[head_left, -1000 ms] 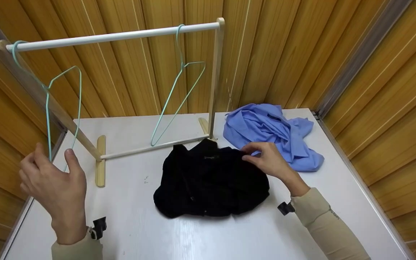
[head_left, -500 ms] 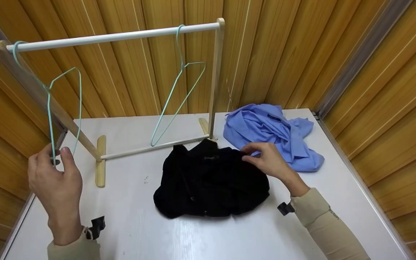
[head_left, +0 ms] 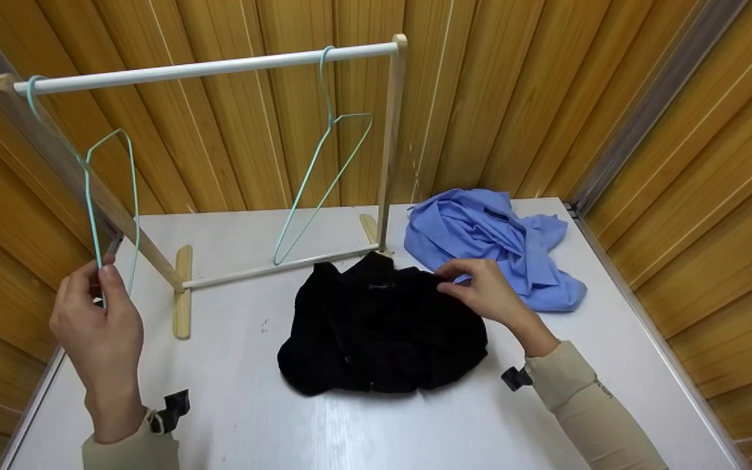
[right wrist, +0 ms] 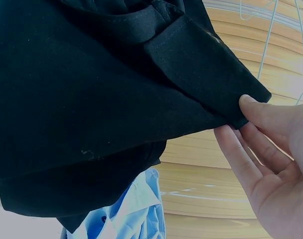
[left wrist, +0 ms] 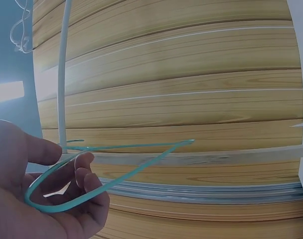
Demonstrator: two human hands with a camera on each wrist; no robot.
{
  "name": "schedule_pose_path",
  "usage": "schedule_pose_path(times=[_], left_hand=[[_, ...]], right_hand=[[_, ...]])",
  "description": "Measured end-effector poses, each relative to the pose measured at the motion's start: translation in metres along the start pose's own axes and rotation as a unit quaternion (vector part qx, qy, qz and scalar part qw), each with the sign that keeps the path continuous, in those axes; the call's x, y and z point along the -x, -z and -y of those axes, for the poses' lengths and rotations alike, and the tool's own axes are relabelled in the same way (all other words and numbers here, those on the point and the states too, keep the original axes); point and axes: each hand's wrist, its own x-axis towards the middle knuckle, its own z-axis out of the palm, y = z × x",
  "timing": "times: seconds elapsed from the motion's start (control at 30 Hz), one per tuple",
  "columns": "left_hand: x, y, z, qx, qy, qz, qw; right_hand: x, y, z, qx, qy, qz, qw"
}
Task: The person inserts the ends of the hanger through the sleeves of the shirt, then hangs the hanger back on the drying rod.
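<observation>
A mint-green clothes hanger (head_left: 93,215) hangs from the left end of the rack's rail. My left hand (head_left: 98,326) holds its lower end between thumb and fingers; in the left wrist view the rounded end of the hanger (left wrist: 134,174) lies across the palm. Bunched on the table in the middle is a black shirt (head_left: 382,333) with its collar toward the rack. My right hand (head_left: 484,287) pinches the shirt's upper right edge, and the right wrist view shows thumb and fingertips on a pointed corner of the black cloth (right wrist: 206,74).
A small clothes rack (head_left: 219,70) with a white rail and wooden legs stands at the back left. Another green hanger (head_left: 304,176) hangs near its right post. A crumpled blue shirt (head_left: 487,241) lies behind the right hand. Wood-panelled walls enclose the white table (head_left: 324,431).
My left hand, at first loosely spread by the hanger's lower end, has taken hold of it, and the hanger has swung slightly. The right hand and the black shirt have stayed put.
</observation>
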Motion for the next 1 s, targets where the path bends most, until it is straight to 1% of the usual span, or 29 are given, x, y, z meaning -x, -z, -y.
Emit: schedule_pose_path(times=[0.17, 0.27, 0.37, 0.43, 0.5, 0.53, 0.63, 0.67, 0.7, 0.73, 0.77, 0.83, 0.93, 1.0], left_hand=[[-0.001, 0.002, -0.002, 0.025, 0.029, 0.02, 0.9991], [-0.002, 0.004, -0.004, 0.047, 0.047, 0.039, 0.997], [-0.003, 0.006, -0.005, 0.072, 0.073, 0.06, 0.9929], [-0.004, 0.007, -0.007, 0.101, 0.098, 0.074, 0.9872], [-0.006, 0.007, -0.007, 0.153, 0.123, 0.081, 0.9771], [-0.007, 0.008, -0.008, 0.186, 0.136, 0.083, 0.9696], [-0.01, 0.009, -0.008, 0.277, 0.172, 0.085, 0.9416], [-0.011, 0.01, -0.007, 0.296, 0.184, 0.088, 0.933], [-0.012, 0.01, -0.007, 0.307, 0.193, 0.092, 0.9274], [-0.012, 0.011, -0.006, 0.311, 0.202, 0.097, 0.9237], [-0.013, 0.011, -0.006, 0.312, 0.208, 0.101, 0.9214], [-0.014, 0.012, -0.005, 0.307, 0.215, 0.106, 0.921], [-0.016, 0.012, -0.003, 0.297, 0.211, 0.104, 0.9255], [-0.017, 0.013, -0.002, 0.293, 0.216, 0.104, 0.9255]], right_hand=[[0.0, 0.0, 0.001, 0.001, -0.002, -0.001, 1.0], [0.0, 0.0, 0.001, 0.002, -0.004, 0.001, 1.0], [0.0, 0.0, 0.001, 0.003, -0.003, 0.004, 1.0], [0.0, 0.0, 0.0, 0.003, -0.004, 0.005, 1.0], [-0.001, 0.0, 0.0, 0.003, -0.003, 0.005, 1.0], [-0.001, 0.0, 0.0, 0.003, -0.004, 0.004, 1.0], [-0.001, 0.0, 0.0, 0.003, -0.003, 0.004, 1.0], [-0.001, 0.0, 0.0, 0.004, -0.003, 0.005, 1.0], [-0.001, 0.0, 0.0, 0.006, -0.002, 0.005, 1.0], [-0.001, 0.0, 0.0, 0.007, -0.002, 0.005, 1.0], [-0.001, 0.0, 0.0, 0.008, -0.002, 0.005, 1.0], [-0.001, 0.0, 0.001, 0.01, 0.0, 0.004, 1.0], [-0.001, 0.0, 0.003, 0.011, -0.003, 0.004, 1.0], [-0.001, 0.0, 0.003, 0.011, -0.006, 0.005, 1.0]])
